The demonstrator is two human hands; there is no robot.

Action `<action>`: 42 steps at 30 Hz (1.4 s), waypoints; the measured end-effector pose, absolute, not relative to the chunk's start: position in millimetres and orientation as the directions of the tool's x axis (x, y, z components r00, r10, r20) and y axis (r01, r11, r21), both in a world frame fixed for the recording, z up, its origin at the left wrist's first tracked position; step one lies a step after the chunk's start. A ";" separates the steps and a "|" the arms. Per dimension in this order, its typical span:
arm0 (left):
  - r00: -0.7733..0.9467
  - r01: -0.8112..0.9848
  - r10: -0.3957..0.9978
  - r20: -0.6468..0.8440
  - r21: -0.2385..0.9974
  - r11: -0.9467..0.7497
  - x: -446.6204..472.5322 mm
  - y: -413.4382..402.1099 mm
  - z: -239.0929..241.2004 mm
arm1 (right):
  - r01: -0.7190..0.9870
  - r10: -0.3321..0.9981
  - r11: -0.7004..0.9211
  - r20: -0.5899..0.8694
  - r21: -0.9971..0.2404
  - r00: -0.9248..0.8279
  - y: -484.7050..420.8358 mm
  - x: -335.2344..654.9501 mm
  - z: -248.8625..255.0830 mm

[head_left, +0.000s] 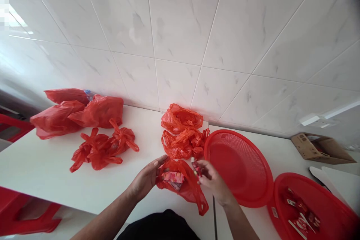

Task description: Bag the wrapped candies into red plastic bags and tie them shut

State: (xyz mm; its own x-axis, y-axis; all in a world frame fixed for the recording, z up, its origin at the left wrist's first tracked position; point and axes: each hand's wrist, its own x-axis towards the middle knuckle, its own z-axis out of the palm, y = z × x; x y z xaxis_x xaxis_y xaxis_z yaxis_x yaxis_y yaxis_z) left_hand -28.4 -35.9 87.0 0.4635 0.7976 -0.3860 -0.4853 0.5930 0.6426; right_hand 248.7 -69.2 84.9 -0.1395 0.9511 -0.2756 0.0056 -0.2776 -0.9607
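An open red plastic bag (189, 189) lies on the white table (50, 172) in front of me, with red printed packets (173, 177) showing inside. My left hand (146, 179) holds the bag's left edge open, fingers curled on the plastic. My right hand (211, 178) pinches a small red packet (196, 168) just above the bag's right side.
Tied red bags (102, 148) and larger full red bags (75, 114) sit at the left. More red bags (182, 131) lie behind the open one. A red mesh basket (239, 167) and a red tray (332, 210) with packets are at the right. A cardboard box (317, 148) sits far right.
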 end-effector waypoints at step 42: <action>0.503 0.682 0.779 0.374 0.381 -0.624 -59.0 2.8 155.1 | -0.271 0.982 -0.027 -0.076 -0.962 0.171 -52.1 185.7 128.3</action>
State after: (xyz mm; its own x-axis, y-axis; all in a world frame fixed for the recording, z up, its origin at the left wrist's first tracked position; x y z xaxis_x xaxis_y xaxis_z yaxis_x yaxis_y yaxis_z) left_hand -59.0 2.8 155.1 0.5032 0.7791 0.3739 0.6825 -0.6237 0.3811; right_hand 185.7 -52.1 128.3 0.1715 0.9822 -0.0762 -0.2706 -0.0274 -0.9623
